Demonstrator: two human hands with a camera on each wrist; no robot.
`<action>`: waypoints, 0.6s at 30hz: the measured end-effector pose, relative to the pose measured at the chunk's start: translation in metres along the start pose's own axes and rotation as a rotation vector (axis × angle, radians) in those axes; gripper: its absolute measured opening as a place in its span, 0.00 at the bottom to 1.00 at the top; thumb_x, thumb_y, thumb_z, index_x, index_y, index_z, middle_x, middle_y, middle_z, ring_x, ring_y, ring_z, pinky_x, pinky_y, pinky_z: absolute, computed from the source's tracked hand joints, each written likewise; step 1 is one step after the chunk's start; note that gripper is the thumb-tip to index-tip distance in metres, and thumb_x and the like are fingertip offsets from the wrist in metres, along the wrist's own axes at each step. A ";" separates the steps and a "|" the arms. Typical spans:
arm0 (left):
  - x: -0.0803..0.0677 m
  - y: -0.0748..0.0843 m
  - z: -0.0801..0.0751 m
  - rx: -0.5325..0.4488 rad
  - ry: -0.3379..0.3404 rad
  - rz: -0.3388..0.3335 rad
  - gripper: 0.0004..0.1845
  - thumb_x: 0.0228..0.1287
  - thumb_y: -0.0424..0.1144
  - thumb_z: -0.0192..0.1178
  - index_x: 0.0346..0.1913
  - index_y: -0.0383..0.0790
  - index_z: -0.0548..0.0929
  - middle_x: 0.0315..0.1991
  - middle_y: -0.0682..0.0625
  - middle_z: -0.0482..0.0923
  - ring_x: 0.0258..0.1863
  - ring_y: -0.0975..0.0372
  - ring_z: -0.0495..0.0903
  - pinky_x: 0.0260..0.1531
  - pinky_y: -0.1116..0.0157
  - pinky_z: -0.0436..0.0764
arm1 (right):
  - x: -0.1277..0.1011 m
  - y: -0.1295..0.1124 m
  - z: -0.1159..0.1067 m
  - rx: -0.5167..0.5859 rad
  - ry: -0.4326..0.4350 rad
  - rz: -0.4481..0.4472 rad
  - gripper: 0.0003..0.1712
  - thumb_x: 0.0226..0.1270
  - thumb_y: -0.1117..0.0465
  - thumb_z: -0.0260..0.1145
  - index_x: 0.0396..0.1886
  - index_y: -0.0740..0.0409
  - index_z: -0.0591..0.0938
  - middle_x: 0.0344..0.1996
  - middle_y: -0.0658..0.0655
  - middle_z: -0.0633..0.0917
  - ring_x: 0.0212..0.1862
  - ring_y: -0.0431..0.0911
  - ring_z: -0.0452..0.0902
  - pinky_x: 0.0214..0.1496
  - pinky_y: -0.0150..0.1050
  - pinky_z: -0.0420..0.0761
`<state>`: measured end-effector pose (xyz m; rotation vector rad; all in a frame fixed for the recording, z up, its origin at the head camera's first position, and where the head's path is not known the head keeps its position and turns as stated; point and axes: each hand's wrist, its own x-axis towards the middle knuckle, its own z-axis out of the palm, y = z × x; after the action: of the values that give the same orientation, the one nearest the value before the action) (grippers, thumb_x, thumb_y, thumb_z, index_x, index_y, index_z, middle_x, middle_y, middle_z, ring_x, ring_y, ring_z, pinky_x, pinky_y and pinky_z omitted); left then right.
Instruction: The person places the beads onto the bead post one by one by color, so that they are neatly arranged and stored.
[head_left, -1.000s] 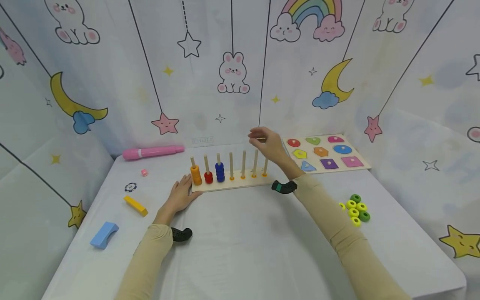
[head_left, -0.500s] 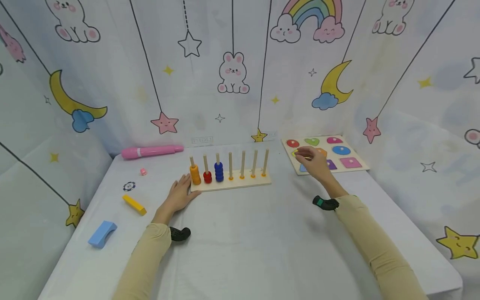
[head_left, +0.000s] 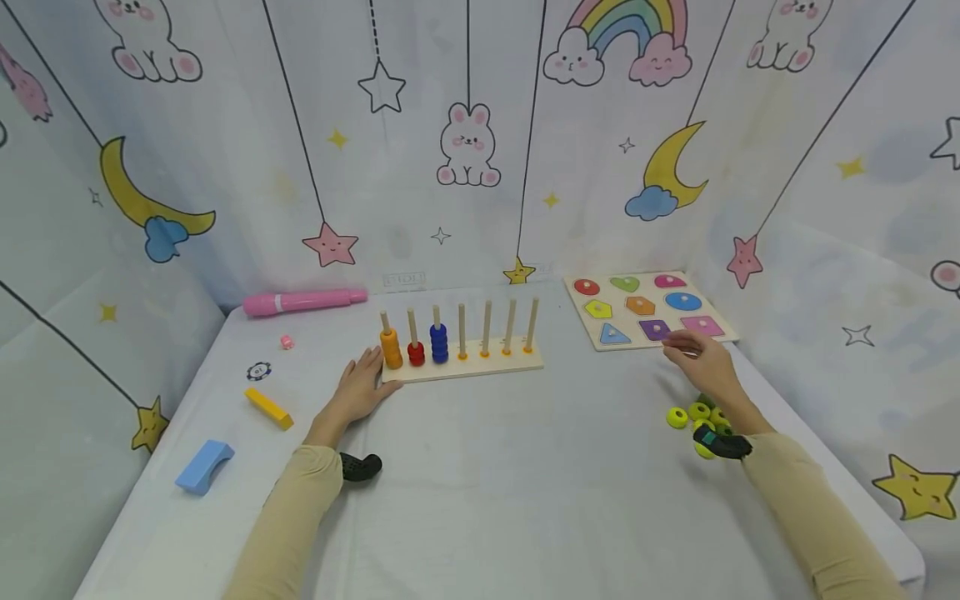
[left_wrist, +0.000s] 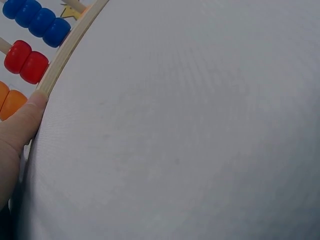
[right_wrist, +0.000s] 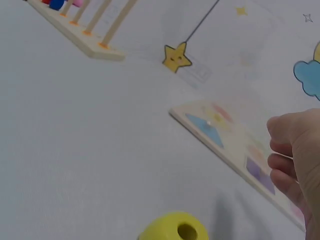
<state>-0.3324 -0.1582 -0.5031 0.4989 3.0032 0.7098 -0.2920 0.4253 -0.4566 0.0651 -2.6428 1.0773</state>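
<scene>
My left hand (head_left: 358,387) rests at the left end of a wooden peg board (head_left: 480,369), fingers extended along its side. Its thumb (left_wrist: 30,112) lies against the front edge in the left wrist view. Orange rings (head_left: 391,350), red rings (head_left: 416,355) and blue rings (head_left: 438,343) are stacked on the three leftmost pegs; the pegs to their right are bare. Over at the right, my right hand (head_left: 705,364) hovers with loosely bent fingers and nothing visible in them. Beneath its wrist lie several yellow-green and dark green rings (head_left: 677,417), partly hidden by the wrist camera.
A shape puzzle board (head_left: 609,337) lies at the back right, just beyond my right hand. Along the left are a pink marker-like stick (head_left: 303,302), a small pink die (head_left: 287,342), a round chip (head_left: 258,372), a yellow block (head_left: 268,408) and a blue arched block (head_left: 205,467).
My right hand has moved from above the right-hand pegs, past the shape puzzle, rightward and nearer to the green rings. The left hand stays on the peg board.
</scene>
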 end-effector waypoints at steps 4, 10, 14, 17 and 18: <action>0.000 -0.001 0.001 -0.002 0.003 0.003 0.42 0.68 0.54 0.54 0.70 0.25 0.52 0.71 0.33 0.49 0.71 0.43 0.44 0.68 0.44 0.39 | -0.018 0.016 -0.013 -0.042 0.005 0.073 0.30 0.68 0.45 0.58 0.59 0.62 0.73 0.50 0.63 0.80 0.52 0.53 0.75 0.44 0.17 0.73; 0.001 -0.001 0.000 0.001 0.005 0.006 0.42 0.68 0.53 0.53 0.70 0.25 0.52 0.71 0.33 0.49 0.71 0.43 0.43 0.68 0.44 0.39 | -0.040 0.033 -0.023 -0.080 0.016 0.136 0.28 0.69 0.47 0.58 0.59 0.62 0.72 0.50 0.64 0.80 0.52 0.56 0.74 0.41 0.15 0.72; 0.000 0.000 0.000 -0.003 0.001 0.005 0.42 0.68 0.53 0.53 0.70 0.25 0.52 0.71 0.33 0.48 0.71 0.43 0.43 0.68 0.44 0.39 | -0.051 0.042 -0.026 -0.108 -0.018 0.132 0.28 0.70 0.47 0.57 0.58 0.63 0.73 0.49 0.64 0.81 0.51 0.57 0.75 0.39 0.16 0.71; 0.000 0.000 -0.001 -0.009 -0.001 0.006 0.42 0.68 0.52 0.53 0.70 0.24 0.52 0.71 0.32 0.48 0.71 0.42 0.43 0.68 0.44 0.39 | -0.057 0.044 -0.027 -0.122 -0.047 0.107 0.26 0.69 0.48 0.58 0.57 0.63 0.74 0.48 0.64 0.82 0.49 0.56 0.76 0.39 0.15 0.71; -0.001 0.000 -0.001 -0.012 -0.001 0.005 0.42 0.68 0.52 0.53 0.70 0.24 0.52 0.71 0.32 0.48 0.71 0.42 0.43 0.68 0.44 0.39 | -0.058 0.044 -0.028 -0.124 -0.056 0.094 0.25 0.69 0.48 0.59 0.56 0.62 0.75 0.48 0.64 0.82 0.49 0.54 0.76 0.39 0.15 0.71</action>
<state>-0.3318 -0.1585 -0.5027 0.5066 2.9958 0.7263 -0.2361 0.4722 -0.4834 -0.0560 -2.7813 0.9495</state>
